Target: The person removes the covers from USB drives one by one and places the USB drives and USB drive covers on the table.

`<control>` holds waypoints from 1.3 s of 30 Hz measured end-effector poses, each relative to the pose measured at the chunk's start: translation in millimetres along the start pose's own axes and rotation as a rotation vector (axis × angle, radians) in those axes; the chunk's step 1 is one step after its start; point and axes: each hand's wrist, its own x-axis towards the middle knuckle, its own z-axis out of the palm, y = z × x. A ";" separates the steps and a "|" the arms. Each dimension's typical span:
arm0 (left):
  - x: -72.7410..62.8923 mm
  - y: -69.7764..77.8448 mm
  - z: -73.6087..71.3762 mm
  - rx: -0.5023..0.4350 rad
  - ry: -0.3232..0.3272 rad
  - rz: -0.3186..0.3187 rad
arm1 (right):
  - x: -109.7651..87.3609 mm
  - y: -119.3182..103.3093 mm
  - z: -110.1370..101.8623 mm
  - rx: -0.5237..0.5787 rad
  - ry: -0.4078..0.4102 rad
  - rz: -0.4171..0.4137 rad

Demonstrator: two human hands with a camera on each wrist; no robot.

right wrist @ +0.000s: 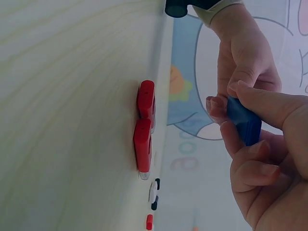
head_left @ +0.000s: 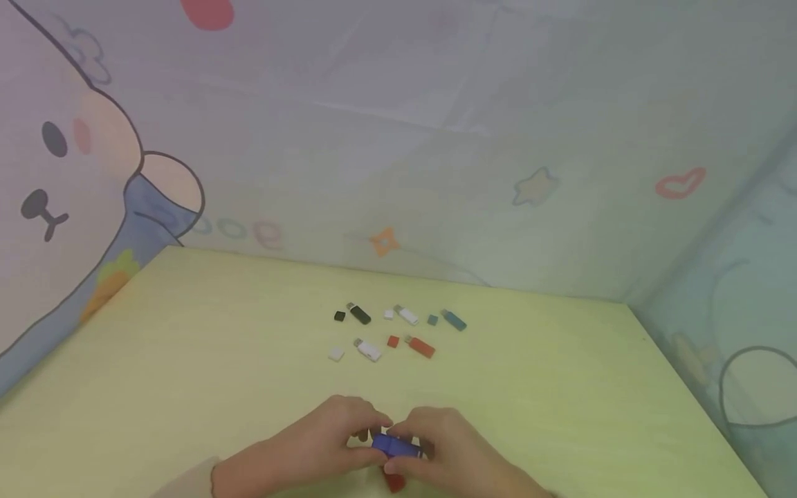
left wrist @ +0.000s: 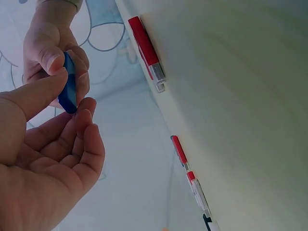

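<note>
A blue USB flash drive [head_left: 401, 448] is held up between both hands close to the front of the table, and no metal plug shows on it. My left hand [head_left: 333, 437] pinches its left end between thumb and fingers. At the other end, my right hand [head_left: 457, 451] grips it, with the thumb along the near side. Below the hands lies a red flash drive [head_left: 394, 482], partly covered by the right thumb in the head view. The right wrist view shows two red pieces [right wrist: 143, 144] close together on the table there.
Farther back on the pale yellow table [head_left: 218, 346] lie several uncapped drives, each with its cap to the left: black [head_left: 359, 313], white [head_left: 407, 315] and teal [head_left: 454, 320] behind, another white [head_left: 369, 351] and a red one [head_left: 421, 346] in front. A printed cloth [head_left: 373, 138] hangs behind.
</note>
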 end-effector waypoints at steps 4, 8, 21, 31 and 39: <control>-1.2 -1.4 1.3 -0.024 -0.007 0.051 | -1.0 0.5 0.1 0.001 -0.018 0.007; -1.7 -2.3 1.6 -0.026 0.015 0.088 | -0.9 1.3 -0.5 0.041 -0.036 0.024; -4.9 -6.0 1.8 -0.042 0.039 0.175 | -2.5 1.2 -0.9 0.109 -0.020 -0.005; -5.9 -5.4 1.4 -0.031 0.055 0.229 | -3.4 2.6 -0.1 0.112 -0.023 -0.046; -6.2 -6.2 1.4 -0.036 0.057 0.234 | -4.8 -0.1 -0.8 0.123 -0.028 -0.049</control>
